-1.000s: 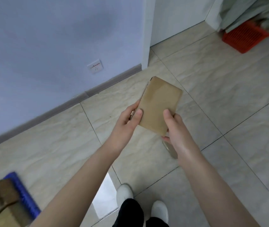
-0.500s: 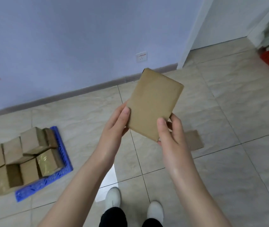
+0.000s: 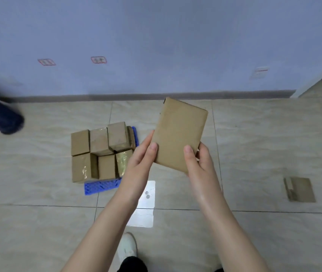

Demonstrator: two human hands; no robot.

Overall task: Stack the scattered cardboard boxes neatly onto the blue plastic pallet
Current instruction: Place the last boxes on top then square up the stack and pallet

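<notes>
I hold a flat brown cardboard box point(image 3: 179, 134) in front of me with both hands, tilted with its far end up. My left hand point(image 3: 140, 160) grips its lower left edge, thumb on top. My right hand point(image 3: 200, 163) grips its lower right corner, thumb on top. Below and to the left lies the blue plastic pallet point(image 3: 102, 186), mostly covered by several stacked cardboard boxes point(image 3: 101, 152), some wrapped in shiny tape. Another flat cardboard box point(image 3: 299, 189) lies alone on the tiles at the right.
A blue-grey wall with a grey skirting board point(image 3: 156, 95) runs across behind the pallet. A blurred dark shoe of another person point(image 3: 1, 116) is at the left edge. My own white shoe point(image 3: 126, 246) stands on the beige tile floor below.
My view has swung left, bringing the pallet and its boxes to the middle. Both hands still hold the flat box the same way. A loose box now shows at the right.
</notes>
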